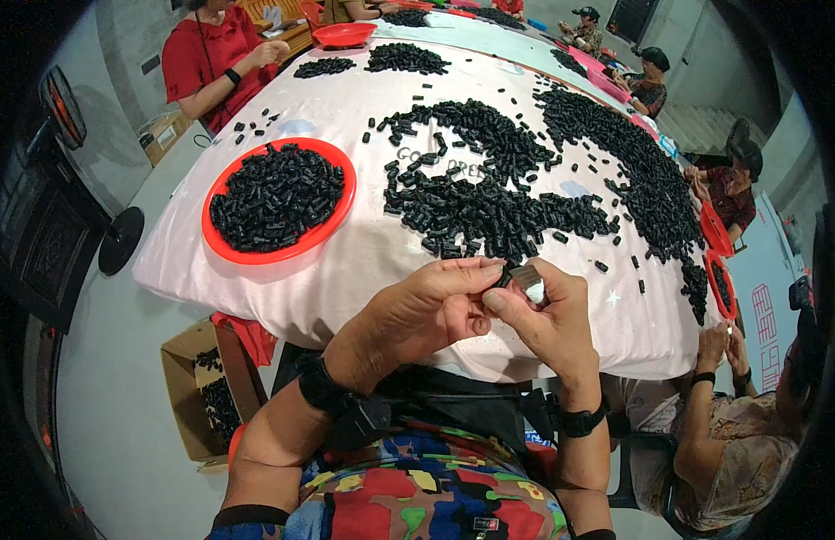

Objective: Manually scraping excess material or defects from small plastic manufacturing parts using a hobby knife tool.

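Above the near edge of the cloth-covered table, my two hands meet fingertip to fingertip. My left hand [435,295] is closed in a pinch on a small black plastic piece [503,279]. Closed around a shiny, flat silver metal tool [528,281], my right hand [554,317] has its thumb against the black piece. Fingers hide the rest of the tool, so its exact kind cannot be made out. Beyond my hands lies a heap of similar short black pieces [489,216]. A red round tray [347,202] full of them stands to the left.
More black pieces [629,171] form a long heap along the table's right side. A cardboard box [179,391] with black pieces sits on the floor at left. Co-workers sit around the table, one in a red shirt [188,63] and one close at right [714,432]. A fan [121,241] stands at left.
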Demonstrator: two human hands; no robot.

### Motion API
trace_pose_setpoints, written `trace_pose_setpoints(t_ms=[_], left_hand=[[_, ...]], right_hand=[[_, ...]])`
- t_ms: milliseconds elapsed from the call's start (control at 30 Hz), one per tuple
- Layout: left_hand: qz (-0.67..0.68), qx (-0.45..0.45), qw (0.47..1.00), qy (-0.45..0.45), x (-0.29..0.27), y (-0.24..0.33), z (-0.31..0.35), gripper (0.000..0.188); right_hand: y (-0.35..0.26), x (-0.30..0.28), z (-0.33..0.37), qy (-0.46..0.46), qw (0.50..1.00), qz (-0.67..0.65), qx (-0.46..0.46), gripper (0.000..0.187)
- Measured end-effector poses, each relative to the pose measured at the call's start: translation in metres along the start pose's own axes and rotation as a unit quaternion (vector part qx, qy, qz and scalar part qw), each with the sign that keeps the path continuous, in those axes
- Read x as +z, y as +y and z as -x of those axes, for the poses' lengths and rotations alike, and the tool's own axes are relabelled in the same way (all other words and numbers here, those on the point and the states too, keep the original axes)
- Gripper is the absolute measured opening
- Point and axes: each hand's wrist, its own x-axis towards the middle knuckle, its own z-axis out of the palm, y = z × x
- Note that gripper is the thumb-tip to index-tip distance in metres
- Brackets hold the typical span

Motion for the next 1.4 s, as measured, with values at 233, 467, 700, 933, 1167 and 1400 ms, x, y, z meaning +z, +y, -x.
trace_pose_setpoints(t_ms=[233,467,700,933,1167,1400], left_hand=[[-0.011,0.006,1.0,-0.012,-0.009,-0.002,0.0,0.023],[-0.015,0.004,1.0,-0.001,-0.004,0.0,0.0,0.021],[-0.017,0.015,1.0,0.02,-0.007,-0.002,-0.001,0.024],[-0.086,0.068,0.991,0.073,0.003,0.002,0.004,0.024],[-0.031,0.057,0.996,0.06,-0.002,0.001,0.002,0.024],[0.01,0.039,0.999,0.032,-0.004,0.002,0.001,0.024]], right_hand=[[0.008,0.002,0.0,0.007,0.997,0.067,-0.03,0.027],[0.006,0.004,-0.001,0.027,0.996,0.065,-0.046,0.028],[0.006,0.006,-0.001,0.043,0.998,0.025,-0.041,0.024],[0.001,0.002,-0.002,0.09,0.994,-0.052,-0.012,0.017],[0.005,0.002,-0.002,0.064,0.984,-0.159,0.05,0.019],[0.004,0.002,-0.003,0.041,0.975,-0.203,0.074,0.02]])
